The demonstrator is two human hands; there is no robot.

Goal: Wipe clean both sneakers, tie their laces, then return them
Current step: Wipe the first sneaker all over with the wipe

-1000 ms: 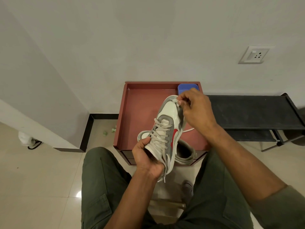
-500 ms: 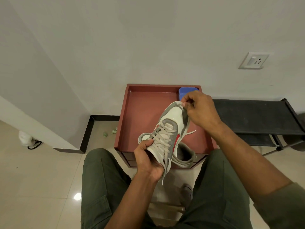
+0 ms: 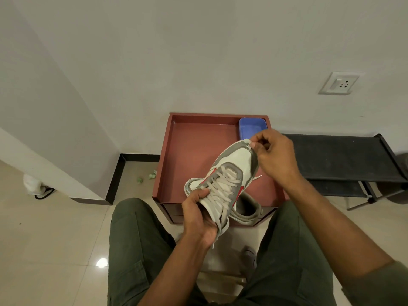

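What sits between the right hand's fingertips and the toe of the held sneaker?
In the head view, a small white wad is pinched by the right hand against the toe of the held sneaker.

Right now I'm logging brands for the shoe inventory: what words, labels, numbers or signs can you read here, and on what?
None can be read.
The held sneaker shows only a red side mark, no letters.
The second sneaker, blue container and wall socket show no text.
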